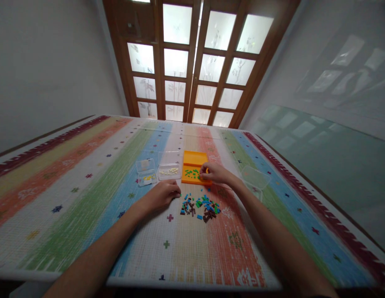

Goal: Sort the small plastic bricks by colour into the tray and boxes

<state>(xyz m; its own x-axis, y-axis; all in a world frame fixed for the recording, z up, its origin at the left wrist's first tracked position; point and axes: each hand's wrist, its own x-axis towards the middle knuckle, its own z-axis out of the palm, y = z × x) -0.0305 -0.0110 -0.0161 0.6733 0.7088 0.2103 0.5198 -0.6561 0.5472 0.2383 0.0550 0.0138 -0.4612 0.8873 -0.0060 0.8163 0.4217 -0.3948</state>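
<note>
My right hand (210, 173) reaches over the right side of an open orange box (195, 157), fingers pinched together. Whatever is between those fingertips is too small to make out. Small green building bricks (191, 173) lie scattered in the box's near half. To the left, my left hand (166, 193) rests on the tablecloth with its fingers curled closed. A tiny green piece shows at its fingertips, and whether they grip it is unclear. Just right of that hand spreads a loose pile of blue, green and brown bricks (206, 205).
Left of the orange box stand an open clear box (169, 177) of cream pieces and a smaller clear box (146, 184) of yellow pieces. Another clear open container (256, 178) lies beyond my right forearm. A striped tablecloth (148, 256) covers the table.
</note>
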